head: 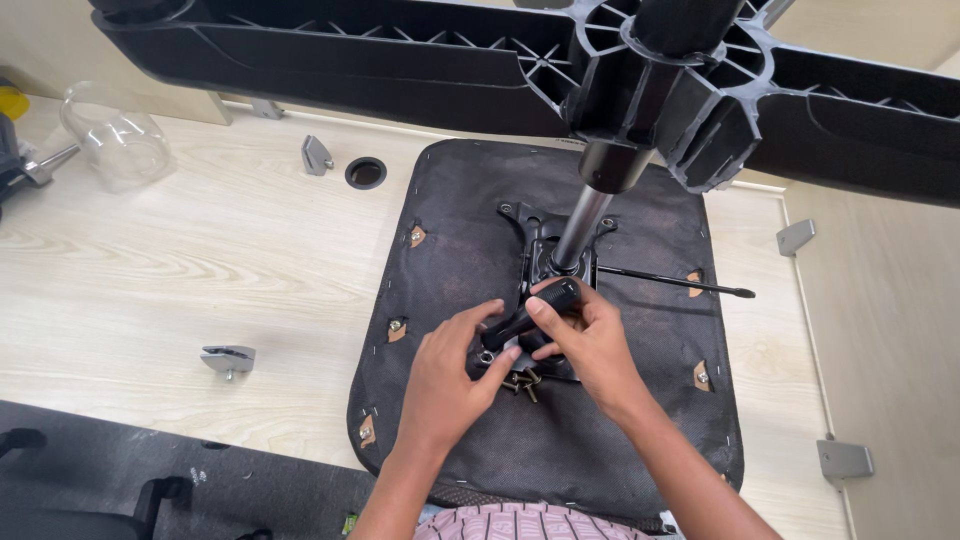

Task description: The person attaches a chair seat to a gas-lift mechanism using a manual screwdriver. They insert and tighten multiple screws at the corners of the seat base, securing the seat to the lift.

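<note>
Nearest the camera, a pink ribbed sleeve or garment edge (520, 522) shows at the bottom of the view, and both forearms reach forward from it over an upturned chair seat (470, 440), whose black fabric underside lies flat on the pale wooden table (200, 270). The left hand (450, 365) curls its fingers narrowly around the lower end of a black tool handle (530, 315), thumb tip pressing near a small washer or bolt head on the seat plate; which of the two it is cannot be told. The right hand (590, 340) closes over the upper end of the same handle, fingers wrapped across it. A few loose bolts (522, 382) lie on the fabric just beneath the hands. Just beyond, the black metal mounting plate (545, 235) sits on the seat, with a shiny gas-lift column (582, 225) rising from it. A thin black lever rod (680, 283) sticks out to the right. Farther off, the black star-shaped chair base (400, 50) spans the top, and a clear plastic jar (115, 140) lies at far left.
</note>
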